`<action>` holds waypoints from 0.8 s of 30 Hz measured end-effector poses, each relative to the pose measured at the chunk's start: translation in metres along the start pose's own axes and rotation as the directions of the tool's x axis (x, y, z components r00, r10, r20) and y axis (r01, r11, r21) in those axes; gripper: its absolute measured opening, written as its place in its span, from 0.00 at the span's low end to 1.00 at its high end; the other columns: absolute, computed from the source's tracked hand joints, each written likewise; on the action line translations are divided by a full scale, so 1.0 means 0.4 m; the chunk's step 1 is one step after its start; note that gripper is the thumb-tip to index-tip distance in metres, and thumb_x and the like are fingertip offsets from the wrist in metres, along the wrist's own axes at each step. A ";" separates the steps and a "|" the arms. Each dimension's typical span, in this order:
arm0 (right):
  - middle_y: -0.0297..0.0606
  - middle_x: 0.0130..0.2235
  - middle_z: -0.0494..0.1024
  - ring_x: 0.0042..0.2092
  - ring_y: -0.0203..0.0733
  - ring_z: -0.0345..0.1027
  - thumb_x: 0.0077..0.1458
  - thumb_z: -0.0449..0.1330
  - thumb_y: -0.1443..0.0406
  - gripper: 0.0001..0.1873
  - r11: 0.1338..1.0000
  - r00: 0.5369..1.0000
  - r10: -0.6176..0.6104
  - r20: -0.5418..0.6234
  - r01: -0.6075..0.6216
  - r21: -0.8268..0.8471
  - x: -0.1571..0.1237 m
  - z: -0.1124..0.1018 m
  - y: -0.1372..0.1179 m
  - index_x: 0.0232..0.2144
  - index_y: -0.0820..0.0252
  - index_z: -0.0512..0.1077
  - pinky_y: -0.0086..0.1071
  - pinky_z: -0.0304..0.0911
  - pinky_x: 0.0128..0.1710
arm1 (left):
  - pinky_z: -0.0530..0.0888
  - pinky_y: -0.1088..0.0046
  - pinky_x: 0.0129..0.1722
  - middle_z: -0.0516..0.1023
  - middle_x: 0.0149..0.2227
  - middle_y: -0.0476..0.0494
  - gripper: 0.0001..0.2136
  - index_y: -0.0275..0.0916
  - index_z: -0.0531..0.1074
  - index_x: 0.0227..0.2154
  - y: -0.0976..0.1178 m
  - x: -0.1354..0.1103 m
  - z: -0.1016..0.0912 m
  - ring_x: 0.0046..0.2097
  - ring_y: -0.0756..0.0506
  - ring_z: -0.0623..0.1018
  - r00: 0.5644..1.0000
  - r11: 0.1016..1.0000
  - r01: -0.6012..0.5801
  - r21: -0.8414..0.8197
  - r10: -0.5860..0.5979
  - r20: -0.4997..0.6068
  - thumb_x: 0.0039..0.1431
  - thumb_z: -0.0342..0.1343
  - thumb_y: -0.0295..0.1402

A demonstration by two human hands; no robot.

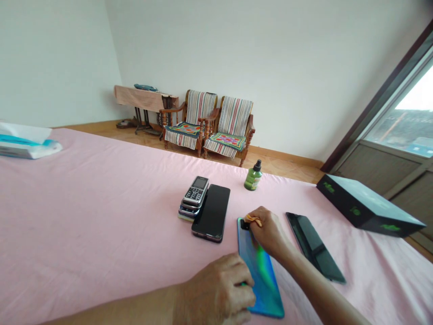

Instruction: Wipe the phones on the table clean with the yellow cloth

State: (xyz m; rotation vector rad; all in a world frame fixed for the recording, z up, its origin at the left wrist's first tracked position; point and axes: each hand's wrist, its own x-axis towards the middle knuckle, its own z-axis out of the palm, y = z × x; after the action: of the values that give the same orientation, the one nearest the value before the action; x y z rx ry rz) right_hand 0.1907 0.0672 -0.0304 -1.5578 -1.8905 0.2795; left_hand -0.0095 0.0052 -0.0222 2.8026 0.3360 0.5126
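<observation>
A smartphone with a shiny blue-green back (262, 275) lies face down on the pink sheet, its camera block at the far end. My left hand (221, 289) has its fingers curled at the phone's near left side, steadying it. In my right hand (269, 230) a small orange cloth (253, 220) is pinched and pressed against the phone beside the camera block. Left of it lies a black smartphone (213, 212), screen up, touching a stack of older phones topped by a keypad phone (196, 191). To the right rests another dark smartphone (314, 246).
A green bottle with a black cap (253, 176) stands near the sheet's far edge. At the right sits a black box (368, 203); a tissue pack (30, 144) lies far left. Beyond are two wooden chairs (228, 128) and a cloth-covered sewing table (142, 98).
</observation>
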 end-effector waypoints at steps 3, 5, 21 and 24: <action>0.42 0.30 0.77 0.33 0.43 0.72 0.43 0.51 0.77 0.16 1.000 1.000 -0.012 0.020 0.012 0.011 0.012 0.009 -0.009 0.26 0.63 0.78 0.32 0.63 0.35 | 0.69 0.70 0.51 0.75 0.44 0.45 0.06 0.38 0.69 0.34 -0.001 0.000 0.003 0.45 0.45 0.72 1.000 1.000 -0.004 0.002 0.004 -0.007 0.62 0.60 0.33; 0.41 0.30 0.77 0.33 0.41 0.72 0.44 0.52 0.77 0.15 0.999 0.999 -0.029 0.037 0.028 0.029 0.017 0.012 -0.014 0.26 0.62 0.78 0.31 0.63 0.35 | 0.69 0.71 0.50 0.75 0.43 0.46 0.06 0.38 0.69 0.33 -0.001 0.001 0.004 0.45 0.46 0.72 1.000 1.000 -0.007 -0.002 0.007 -0.003 0.63 0.59 0.33; 0.36 0.30 0.68 0.36 0.39 0.63 0.44 0.50 0.81 0.16 0.966 0.947 -0.259 0.188 0.250 0.070 0.011 -0.026 -0.026 0.25 0.61 0.71 0.31 0.57 0.37 | 0.68 0.71 0.51 0.75 0.44 0.45 0.05 0.37 0.70 0.35 0.001 0.002 -0.002 0.45 0.46 0.72 1.000 1.000 -0.010 0.016 0.010 -0.006 0.63 0.58 0.32; 0.35 0.29 0.67 0.35 0.39 0.61 0.48 0.50 0.81 0.14 0.958 0.934 -0.284 0.216 0.284 0.029 -0.003 -0.035 -0.046 0.23 0.61 0.69 0.31 0.55 0.34 | 0.69 0.70 0.51 0.75 0.43 0.45 0.05 0.37 0.70 0.34 0.003 0.005 -0.001 0.45 0.45 0.73 1.000 1.000 -0.006 0.023 0.006 -0.005 0.62 0.59 0.32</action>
State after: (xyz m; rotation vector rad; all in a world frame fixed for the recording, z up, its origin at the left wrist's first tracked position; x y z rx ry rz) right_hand 0.1848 0.0578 -0.0101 -1.2737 -2.2574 0.3293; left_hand -0.0078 0.0046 -0.0209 2.8255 0.3371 0.5205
